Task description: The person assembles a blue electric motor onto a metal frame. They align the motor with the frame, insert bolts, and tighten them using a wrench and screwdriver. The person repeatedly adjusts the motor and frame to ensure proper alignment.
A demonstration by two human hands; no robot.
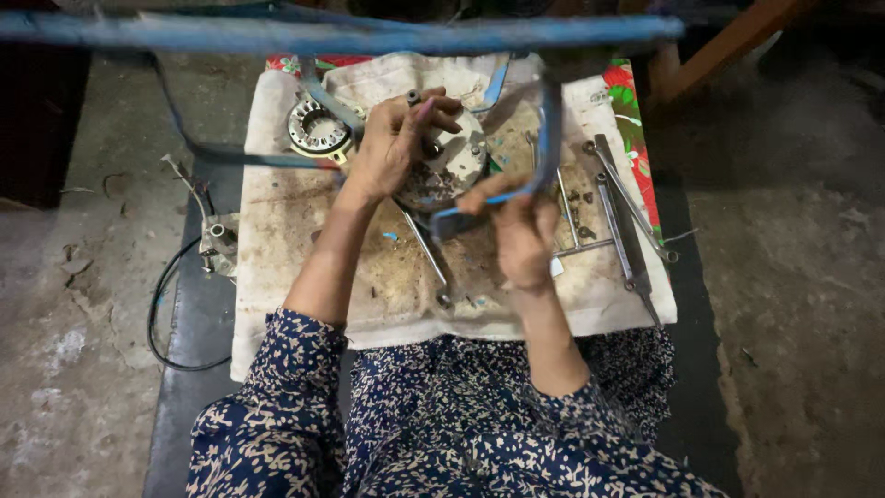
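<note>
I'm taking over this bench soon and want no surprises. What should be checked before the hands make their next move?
1. Left hand gripping round grey metal motor housing: ok.
2. Right hand holding blue metal bracket: ok.
3. Housing resting over dirty white cloth: ok.
4. Long steel wrenches lying near the right hand: ok.
5. Wound stator ring set apart on the cloth: ok.
6. Bolt tightness: cannot tell.

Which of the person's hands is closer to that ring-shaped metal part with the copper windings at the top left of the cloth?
Left. The left hand sits just right of the ring-shaped part, fingers on the round metal cover. The right hand is lower and farther right, gripping a blue strip.
</note>
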